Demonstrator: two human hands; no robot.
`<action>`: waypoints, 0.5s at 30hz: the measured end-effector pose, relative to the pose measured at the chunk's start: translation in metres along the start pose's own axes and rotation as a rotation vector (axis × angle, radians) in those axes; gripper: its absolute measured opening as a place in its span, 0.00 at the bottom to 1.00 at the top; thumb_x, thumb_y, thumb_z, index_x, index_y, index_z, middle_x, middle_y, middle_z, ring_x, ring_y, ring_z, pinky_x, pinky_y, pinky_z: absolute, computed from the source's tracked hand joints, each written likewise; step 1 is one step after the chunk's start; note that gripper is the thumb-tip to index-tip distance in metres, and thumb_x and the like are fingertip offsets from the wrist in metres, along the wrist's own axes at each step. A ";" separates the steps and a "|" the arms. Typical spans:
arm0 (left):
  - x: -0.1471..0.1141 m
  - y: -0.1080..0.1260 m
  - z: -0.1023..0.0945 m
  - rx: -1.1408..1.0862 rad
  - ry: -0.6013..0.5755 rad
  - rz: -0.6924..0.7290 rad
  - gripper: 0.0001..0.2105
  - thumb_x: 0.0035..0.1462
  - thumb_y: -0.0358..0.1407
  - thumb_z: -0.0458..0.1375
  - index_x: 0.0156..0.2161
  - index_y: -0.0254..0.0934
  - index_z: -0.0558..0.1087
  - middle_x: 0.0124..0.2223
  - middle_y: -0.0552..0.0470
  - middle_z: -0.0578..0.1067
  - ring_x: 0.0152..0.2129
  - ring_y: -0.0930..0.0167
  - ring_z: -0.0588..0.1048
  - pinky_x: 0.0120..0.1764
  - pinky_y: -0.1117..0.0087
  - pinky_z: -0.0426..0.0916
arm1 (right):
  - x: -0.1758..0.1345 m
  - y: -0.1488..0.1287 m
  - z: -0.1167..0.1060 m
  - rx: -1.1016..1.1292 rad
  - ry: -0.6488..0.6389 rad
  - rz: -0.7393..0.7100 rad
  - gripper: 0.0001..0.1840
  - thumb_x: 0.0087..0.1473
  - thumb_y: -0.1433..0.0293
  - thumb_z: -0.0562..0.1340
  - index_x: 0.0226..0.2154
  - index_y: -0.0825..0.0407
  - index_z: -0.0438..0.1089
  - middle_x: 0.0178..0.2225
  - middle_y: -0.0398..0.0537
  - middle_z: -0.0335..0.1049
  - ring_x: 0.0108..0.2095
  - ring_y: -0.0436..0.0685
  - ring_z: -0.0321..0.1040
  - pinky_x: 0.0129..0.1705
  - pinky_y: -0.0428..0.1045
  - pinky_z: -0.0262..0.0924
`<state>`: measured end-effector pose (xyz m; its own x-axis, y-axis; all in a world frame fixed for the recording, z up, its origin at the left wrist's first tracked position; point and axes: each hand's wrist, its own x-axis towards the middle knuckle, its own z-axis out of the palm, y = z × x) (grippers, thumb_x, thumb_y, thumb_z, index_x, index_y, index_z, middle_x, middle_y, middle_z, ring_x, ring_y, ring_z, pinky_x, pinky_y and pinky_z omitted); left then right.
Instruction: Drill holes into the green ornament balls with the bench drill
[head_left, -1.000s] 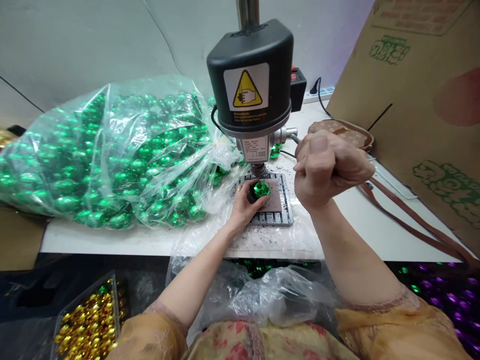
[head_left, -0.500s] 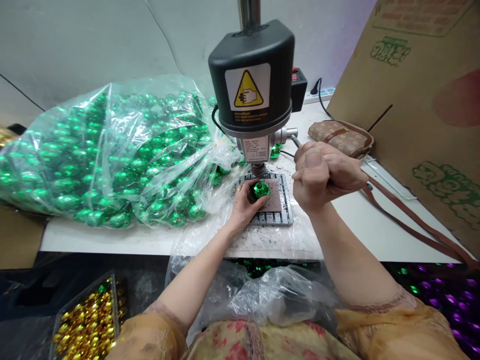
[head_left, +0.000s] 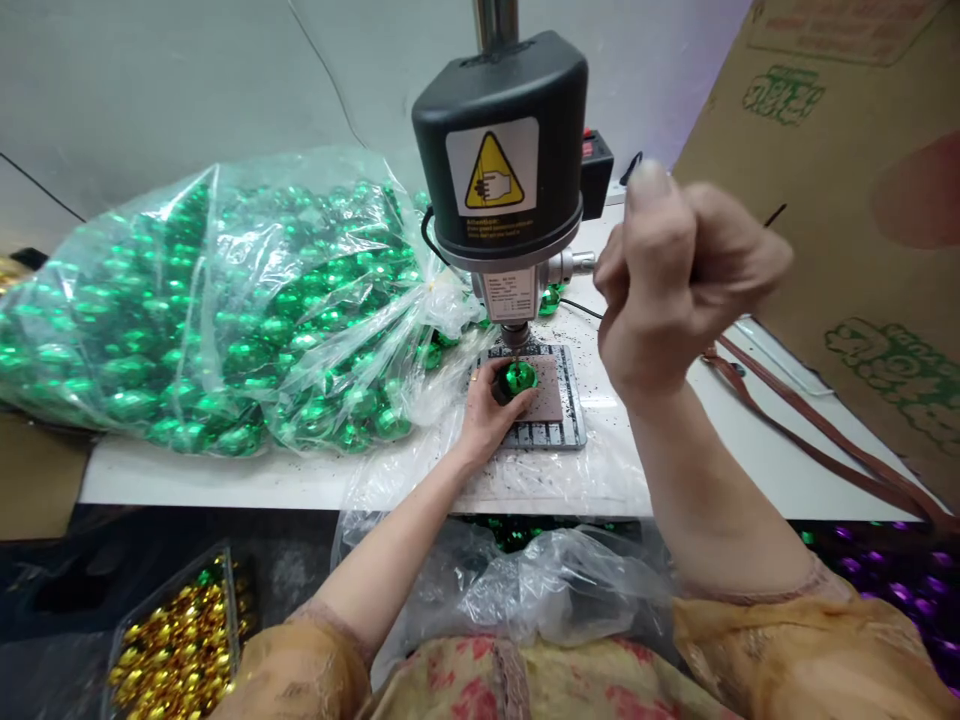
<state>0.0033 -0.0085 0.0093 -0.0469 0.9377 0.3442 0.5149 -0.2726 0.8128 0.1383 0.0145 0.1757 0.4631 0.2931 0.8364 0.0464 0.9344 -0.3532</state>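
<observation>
My left hand point(head_left: 489, 405) is closed round a shiny green faceted ball point(head_left: 520, 377), thumb in front and fingers behind. It keeps the ball on a brown pad point(head_left: 549, 398) over the slotted metal base point(head_left: 571, 420) of a small drill press point(head_left: 501, 130). Straight above the ball is the drill chuck point(head_left: 515, 334); whether the bit touches the ball I cannot tell. My right hand point(head_left: 679, 270) forms a fist beside the press, wrapped round its feed lever, which the fingers mostly hide. The lever's hub point(head_left: 576, 263) shows just left of the fist.
A big clear bag point(head_left: 225, 310) of green balls fills the table's left. Behind my right arm are a brown strap point(head_left: 817, 430) and a tall carton point(head_left: 847, 230). Gold balls point(head_left: 176, 650) lie in a bin below left, purple balls point(head_left: 892, 580) below right. Dark shavings dot the table.
My right fist has risen and moved slightly right with the lever, now covering the brown patterned bag. My left hand and the green ball have stayed in place.
</observation>
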 end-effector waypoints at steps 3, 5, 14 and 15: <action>-0.020 0.010 -0.007 0.067 0.131 0.031 0.19 0.53 0.42 0.66 0.48 0.39 0.70 0.45 0.47 0.76 0.43 0.65 0.75 0.46 0.63 0.70 | 0.016 -0.003 0.006 -0.049 -0.056 0.049 0.27 0.60 0.57 0.60 0.15 0.51 0.56 0.12 0.35 0.51 0.14 0.42 0.45 0.20 0.47 0.47; -0.045 0.016 -0.016 0.078 0.109 0.144 0.18 0.54 0.42 0.65 0.47 0.39 0.69 0.41 0.49 0.76 0.37 0.68 0.76 0.40 0.67 0.71 | 0.020 -0.002 0.006 -0.067 -0.076 0.055 0.30 0.57 0.49 0.57 0.15 0.50 0.54 0.12 0.35 0.50 0.14 0.42 0.44 0.21 0.47 0.47; -0.177 -0.005 -0.050 0.620 -0.811 0.397 0.25 0.53 0.36 0.62 0.57 0.39 0.68 0.45 0.41 0.78 0.30 0.62 0.79 0.25 0.64 0.69 | 0.016 -0.003 0.004 -0.103 -0.076 0.067 0.29 0.57 0.50 0.57 0.15 0.51 0.53 0.13 0.35 0.51 0.15 0.41 0.46 0.22 0.46 0.52; -0.180 -0.006 -0.053 0.674 -0.906 0.382 0.26 0.52 0.35 0.62 0.58 0.40 0.68 0.47 0.40 0.78 0.30 0.61 0.79 0.25 0.64 0.69 | 0.016 -0.003 0.004 -0.101 -0.077 0.072 0.29 0.56 0.50 0.58 0.15 0.51 0.53 0.13 0.34 0.50 0.15 0.41 0.46 0.22 0.46 0.52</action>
<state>-0.0366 -0.1875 -0.0329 0.6897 0.7046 -0.1670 0.7223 -0.6535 0.2262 0.1422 0.0175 0.1912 0.3995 0.3772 0.8356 0.1056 0.8864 -0.4506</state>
